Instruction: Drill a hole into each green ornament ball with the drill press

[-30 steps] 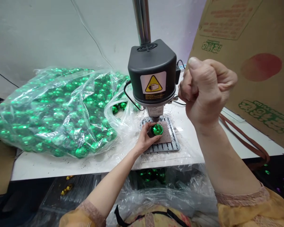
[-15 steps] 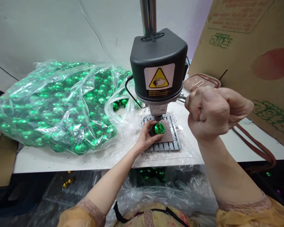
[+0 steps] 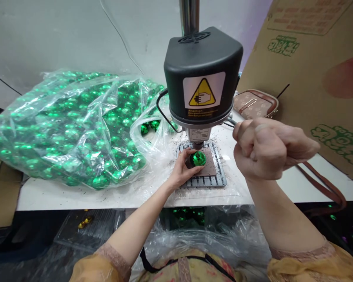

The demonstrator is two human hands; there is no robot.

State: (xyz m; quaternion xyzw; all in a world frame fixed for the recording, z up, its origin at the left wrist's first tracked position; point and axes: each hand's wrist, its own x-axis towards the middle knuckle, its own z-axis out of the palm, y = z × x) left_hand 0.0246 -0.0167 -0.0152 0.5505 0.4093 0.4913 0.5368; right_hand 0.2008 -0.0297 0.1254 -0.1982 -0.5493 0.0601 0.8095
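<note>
Now the right hand (image 3: 272,149), curled into a fist, sits lower beside the drill (image 3: 202,58), likely feeding it down; left hand (image 3: 181,170) pinches green ball (image 3: 199,159).

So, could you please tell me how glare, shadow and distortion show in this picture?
In the head view, glints dot the ball and streak the plastic bag; there too, it is dark under the table; in the same view, the right hand looks larger than the left hand, probably being nearer the wide lens.
</note>
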